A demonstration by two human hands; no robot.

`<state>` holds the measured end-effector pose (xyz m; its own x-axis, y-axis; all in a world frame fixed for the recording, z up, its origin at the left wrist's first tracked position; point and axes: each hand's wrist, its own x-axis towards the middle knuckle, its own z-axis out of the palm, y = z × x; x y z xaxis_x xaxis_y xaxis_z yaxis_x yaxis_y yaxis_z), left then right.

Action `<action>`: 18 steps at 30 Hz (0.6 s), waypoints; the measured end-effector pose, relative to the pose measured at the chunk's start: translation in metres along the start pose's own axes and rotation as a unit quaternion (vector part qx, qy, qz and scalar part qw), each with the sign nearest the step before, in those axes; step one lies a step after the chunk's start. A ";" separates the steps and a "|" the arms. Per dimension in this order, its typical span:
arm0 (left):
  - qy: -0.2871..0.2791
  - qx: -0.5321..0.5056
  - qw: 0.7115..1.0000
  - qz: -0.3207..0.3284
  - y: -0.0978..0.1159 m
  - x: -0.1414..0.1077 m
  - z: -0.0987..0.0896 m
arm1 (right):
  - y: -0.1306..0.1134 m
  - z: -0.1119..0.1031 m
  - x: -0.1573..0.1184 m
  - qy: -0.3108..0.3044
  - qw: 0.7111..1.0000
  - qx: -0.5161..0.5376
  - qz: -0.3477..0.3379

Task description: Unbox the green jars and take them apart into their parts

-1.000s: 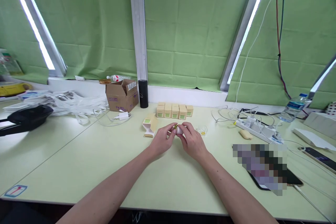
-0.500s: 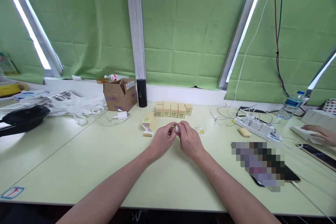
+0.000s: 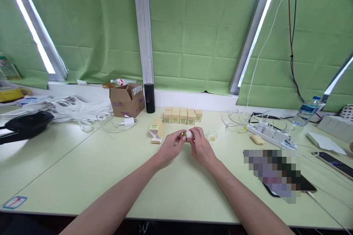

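Between my two hands, over the middle of the table, is a small white rounded object (image 3: 189, 134) with a yellowish-green part at its left and lower side. Its exact kind is too small to make out. My left hand (image 3: 172, 146) is closed on the yellowish side. From the right, my right hand (image 3: 202, 145) grips the white side with bent fingers. An opened small cardboard box (image 3: 157, 131) lies just left of my hands. On the right is a small clear plastic piece (image 3: 211, 136) with a yellow spot. Behind them stand several small tan boxes (image 3: 183, 115) in a row.
A brown carton (image 3: 127, 104) and a black cylinder (image 3: 149, 98) stand at the back. White bags (image 3: 74, 106) lie left. On the right are a power strip (image 3: 271, 136) with cables, a beige case (image 3: 257, 139), phones (image 3: 307, 183) and a water bottle (image 3: 306, 111).
The white object has turned between my fingers and more of it shows. At the far right, another person's hand has drawn back from a white box, almost out of view.
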<state>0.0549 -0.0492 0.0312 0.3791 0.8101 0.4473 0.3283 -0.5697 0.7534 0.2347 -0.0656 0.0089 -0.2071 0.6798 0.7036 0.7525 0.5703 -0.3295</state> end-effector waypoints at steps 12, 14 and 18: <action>0.052 0.077 0.995 0.039 -0.010 0.000 0.002 | -0.002 0.003 0.006 0.051 0.948 0.277 0.147; 0.063 0.090 0.993 0.049 -0.009 0.000 0.003 | -0.002 0.004 0.008 0.058 0.920 0.342 0.183; 0.091 0.108 0.989 0.050 -0.014 0.002 0.001 | 0.008 0.003 0.013 0.141 0.830 0.469 0.269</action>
<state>0.0517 -0.0399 0.0208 0.2631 0.7488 0.6083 0.4817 -0.6483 0.5897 0.2358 -0.0508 0.0138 0.2545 0.8926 0.3720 -0.1550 0.4174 -0.8954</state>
